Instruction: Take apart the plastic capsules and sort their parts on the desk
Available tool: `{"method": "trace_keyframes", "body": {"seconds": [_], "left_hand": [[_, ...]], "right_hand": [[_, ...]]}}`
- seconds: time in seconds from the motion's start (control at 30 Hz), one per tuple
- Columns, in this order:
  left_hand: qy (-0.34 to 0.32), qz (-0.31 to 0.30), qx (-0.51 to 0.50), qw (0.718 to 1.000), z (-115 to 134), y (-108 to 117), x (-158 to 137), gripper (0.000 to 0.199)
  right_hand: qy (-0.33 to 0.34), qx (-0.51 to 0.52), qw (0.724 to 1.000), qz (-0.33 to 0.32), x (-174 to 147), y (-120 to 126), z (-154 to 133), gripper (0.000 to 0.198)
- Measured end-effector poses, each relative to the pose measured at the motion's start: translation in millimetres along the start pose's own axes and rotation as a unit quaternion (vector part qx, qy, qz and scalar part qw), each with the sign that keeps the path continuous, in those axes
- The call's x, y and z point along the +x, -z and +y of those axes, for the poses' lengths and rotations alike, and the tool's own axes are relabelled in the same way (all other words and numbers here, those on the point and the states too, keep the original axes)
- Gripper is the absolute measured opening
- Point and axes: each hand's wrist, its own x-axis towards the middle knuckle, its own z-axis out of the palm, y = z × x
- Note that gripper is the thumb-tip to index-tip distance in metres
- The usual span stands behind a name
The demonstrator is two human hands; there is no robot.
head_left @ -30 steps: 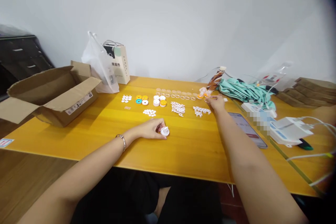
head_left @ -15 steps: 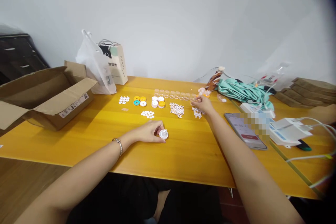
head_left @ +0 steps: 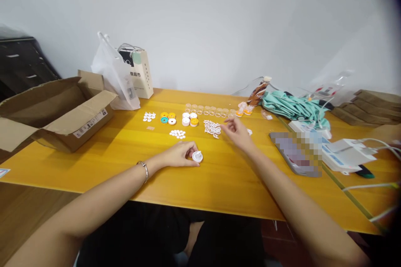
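My left hand [head_left: 181, 154] is closed around the side of a round white cap [head_left: 197, 157], held low over the table with a small raised piece on its top. My right hand [head_left: 237, 134] hangs above the table with fingers curled toward the thumb; whatever lies between the fingertips is too small to make out. Just left of its fingertips lies a pile of white openwork plastic pieces [head_left: 212, 128]. Another white pile [head_left: 249, 132] is mostly hidden behind that hand. Small white discs [head_left: 177, 134] lie beyond my left hand.
Yellow, teal and white rings [head_left: 168, 118], white stemmed pieces [head_left: 149, 116] and a row of clear cups [head_left: 206, 110] stand farther back. A cardboard box [head_left: 90, 123] is at left. A phone [head_left: 294, 154], power strips [head_left: 341, 154], a bottle [head_left: 258, 91] and teal fabric [head_left: 291, 106] are at right.
My right hand has come back toward me and slightly left, away from the clear cups and the white pile beneath it. My left hand still holds the cap in nearly the same place.
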Motion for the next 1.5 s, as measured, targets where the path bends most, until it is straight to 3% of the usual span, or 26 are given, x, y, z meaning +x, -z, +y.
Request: {"method": "trace_keyframes", "body": {"seconds": [0.1,0.17,0.43,0.67,0.87,1.1,1.3,1.43,1.5], "left_hand": [[-0.01,0.01,-0.006,1.0,1,-1,2,0.03],[-0.021,0.022,-0.001,1.0,0,-1,6,0.026],[-0.016,0.023,0.055,0.998,-3,-1,12,0.031],[-0.03,0.025,-0.003,0.999,5,1,3,0.034],[-0.016,0.002,0.098,0.995,20,1,2,0.021],[-0.033,0.009,0.189,0.981,16,-3,1,0.019],[-0.082,0.066,0.184,0.977,13,-11,-3,0.014],[-0.069,0.236,0.085,0.966,17,-11,-4,0.013],[-0.069,0.279,0.055,0.956,20,-10,-5,0.013]], "right_hand": [[0.065,0.033,0.982,-0.175,-42,-22,-22,0.032],[0.086,0.017,0.971,-0.221,-58,-33,-28,0.038],[0.066,0.042,0.972,-0.221,-54,-41,-22,0.036],[0.066,0.045,0.971,-0.227,-58,-40,-28,0.028],[0.105,0.0,0.965,-0.239,-60,-43,-30,0.021],[0.109,-0.034,0.963,-0.246,-63,-44,-36,0.027],[0.089,-0.021,0.965,-0.247,-62,-47,-32,0.029],[0.09,-0.009,0.963,-0.252,-62,-47,-33,0.027],[0.092,-0.007,0.963,-0.253,-62,-46,-34,0.027]]}}
